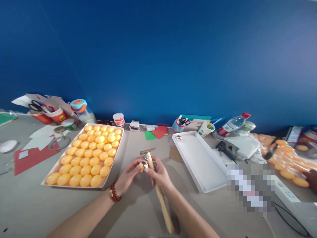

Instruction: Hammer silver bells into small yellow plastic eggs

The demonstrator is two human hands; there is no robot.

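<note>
Between the fingertips of both my hands is a small ball (143, 166), partly orange and partly shiny silver. My left hand (129, 175) pinches its left side, a red bead bracelet (114, 192) on the wrist. My right hand (158, 173) grips the ball from the right. A claw hammer with a wooden handle (163, 211) runs beneath my right hand, its head just beyond my fingers; part of the handle is hidden by the hand. Left of my hands stands a shallow box (106, 183) of orange balls. On the right, a white tray (200, 158) has one silver ball (178, 138) in its far corner.
Along the blue wall stand paper cups with scissors (58, 115), a water bottle (83, 112), a pen cup (178, 125) and a lying plastic bottle (234, 125). Red paper (37, 157) lies left. At right are a glue gun (225, 151), bagged orange balls (284, 162), a power strip (284, 190) and another person's hand (312, 180).
</note>
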